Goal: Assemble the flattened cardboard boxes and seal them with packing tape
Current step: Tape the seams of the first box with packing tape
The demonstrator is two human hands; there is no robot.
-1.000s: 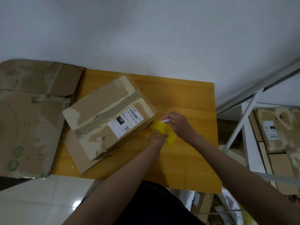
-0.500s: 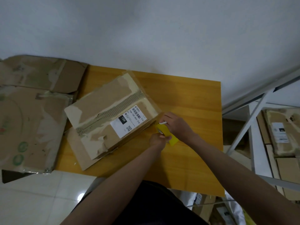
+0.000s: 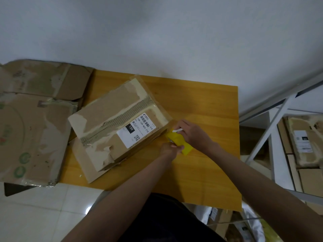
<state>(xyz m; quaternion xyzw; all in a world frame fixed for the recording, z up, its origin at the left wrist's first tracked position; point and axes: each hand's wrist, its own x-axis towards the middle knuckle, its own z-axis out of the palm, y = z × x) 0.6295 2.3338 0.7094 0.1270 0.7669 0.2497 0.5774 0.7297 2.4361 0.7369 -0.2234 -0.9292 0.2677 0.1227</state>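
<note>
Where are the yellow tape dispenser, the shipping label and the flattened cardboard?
yellow tape dispenser [image 3: 180,143]: head view, its yellow body between the hands.
shipping label [image 3: 136,132]: head view, white middle of the sticker.
flattened cardboard [image 3: 33,137]: head view, its brown face.

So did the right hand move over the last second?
Yes, slightly. The right hand, on the yellow tool with the left hand, has drifted left, away from the table's right edge and towards the cardboard box.

We see a brown box [image 3: 111,123] with a white label [image 3: 135,132], left of a yellow dispenser [image 3: 178,140], on an orange-wood table [image 3: 201,102].
</note>
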